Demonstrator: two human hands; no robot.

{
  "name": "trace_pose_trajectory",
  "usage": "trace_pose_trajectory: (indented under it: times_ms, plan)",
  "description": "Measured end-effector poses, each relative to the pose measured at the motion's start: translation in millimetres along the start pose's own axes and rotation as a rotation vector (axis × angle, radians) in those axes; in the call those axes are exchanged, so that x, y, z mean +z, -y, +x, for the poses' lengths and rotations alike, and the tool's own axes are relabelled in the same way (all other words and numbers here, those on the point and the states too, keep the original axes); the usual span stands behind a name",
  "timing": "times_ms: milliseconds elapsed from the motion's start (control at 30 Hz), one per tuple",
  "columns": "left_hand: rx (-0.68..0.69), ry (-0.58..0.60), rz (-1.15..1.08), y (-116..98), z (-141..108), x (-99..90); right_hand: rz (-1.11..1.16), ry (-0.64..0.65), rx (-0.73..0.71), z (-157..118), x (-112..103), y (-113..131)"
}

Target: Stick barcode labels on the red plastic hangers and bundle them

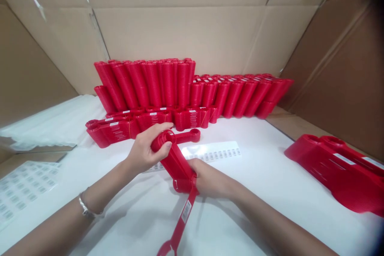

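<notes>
A stack of red plastic pieces (177, 162) is held at mid-frame, tilted, between both hands. My left hand (149, 146) grips its upper ring end, thumb and fingers around it. Around the lower end is my right hand (205, 178), its fingers mostly hidden behind the stack. One red piece with a barcode label (186, 212) hangs down from the lower end, out of line with the others. Just behind the stack, a single red piece (190, 136) lies on the white table (255, 144).
Tall stacks of red pieces (153, 84) stand along the cardboard wall (192, 32), with banded bundles (114, 128) before them. More red stacks (336, 168) lie right. A label strip (222, 151) is behind my hands; label sheets (24, 188) and white plastic film (57, 120) are left.
</notes>
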State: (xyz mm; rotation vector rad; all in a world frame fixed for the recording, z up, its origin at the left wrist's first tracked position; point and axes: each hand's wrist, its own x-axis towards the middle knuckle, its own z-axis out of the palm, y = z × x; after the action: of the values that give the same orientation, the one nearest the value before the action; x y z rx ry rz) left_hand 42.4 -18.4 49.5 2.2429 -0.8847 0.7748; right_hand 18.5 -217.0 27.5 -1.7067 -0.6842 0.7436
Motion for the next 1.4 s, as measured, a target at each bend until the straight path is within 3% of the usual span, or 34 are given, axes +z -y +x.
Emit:
trace_pose_trajectory:
  times_ms: [133, 267, 367, 533, 667, 800, 933, 1000, 1100, 1200, 1233, 1300, 1367, 1400]
  plan:
    - [0.195, -0.018, -0.077, -7.5, -0.1, 2.8, -0.050, -0.013, 0.036, 1.8, 1.7, -4.4]
    - [0.291, -0.078, -0.107, -9.2, -1.7, 4.7, -0.034, -0.059, -0.003, 3.3, 4.6, -2.5]
    - [0.270, -0.127, -0.150, -11.7, -2.4, 5.5, -0.003, -0.076, -0.010, 3.1, 6.4, 0.6]
    - [0.089, -0.141, -0.313, -21.8, -3.4, 5.4, -0.018, -0.047, -0.019, 2.5, 6.9, 0.2]
    - [0.034, -0.124, -0.199, -15.9, -4.9, 6.4, -0.023, -0.121, -0.008, 4.6, 6.4, -4.9]
    - [0.109, -0.082, -0.111, -2.9, -6.9, 7.9, -0.034, -0.160, 0.047, 6.3, 6.6, -9.1]
    - [0.236, -0.172, -0.184, -7.1, -8.1, 9.9, -0.006, -0.162, 0.054, 7.7, 7.0, -10.8]
    - [0.185, -0.192, -0.221, -12.0, -7.5, 11.4, 0.011, -0.148, 0.057, 8.1, 6.6, -10.6]
    - [-0.041, -0.274, -0.334, -10.1, -4.4, 13.2, -0.029, -0.174, 0.050, 6.8, 0.1, -8.3]
    - [-0.341, -0.446, -0.342, 5.4, -1.0, 13.8, -0.162, -0.386, 0.037, 3.0, -17.1, -4.8]
    - [-0.418, -0.390, -0.275, 11.3, -0.8, 14.0, -0.203, -0.470, 0.046, 1.7, -23.9, -4.2]
    - [-0.459, -0.045, -0.095, 20.8, -2.9, 15.8, -0.246, -0.572, 0.072, 0.0, -35.2, -4.9]
    - [-0.369, 0.292, 0.091, 25.3, -7.8, 19.4, -0.251, -0.596, 0.115, 0.4, -40.4, -7.7]
    - [-0.310, 0.386, 0.166, 25.9, -10.9, 21.8, -0.253, -0.593, 0.138, 1.2, -40.5, -9.4]
